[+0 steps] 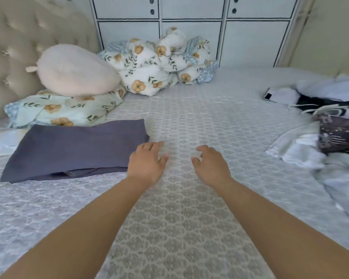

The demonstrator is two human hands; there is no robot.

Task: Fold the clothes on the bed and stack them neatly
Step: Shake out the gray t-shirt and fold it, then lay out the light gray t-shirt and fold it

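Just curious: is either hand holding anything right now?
No. The left hand and right hand are both empty above the bed cover, beside the folded purple garment.

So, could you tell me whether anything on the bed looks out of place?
A phone-like device lies half buried at the edge of the unfolded clothes pile on the right, where it could get folded in. The purple garment on the left is already folded flat.

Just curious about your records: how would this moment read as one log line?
left hand: open, beside folded purple cloth | right hand: open, empty, over bed | unfolded pile: at right, untouched
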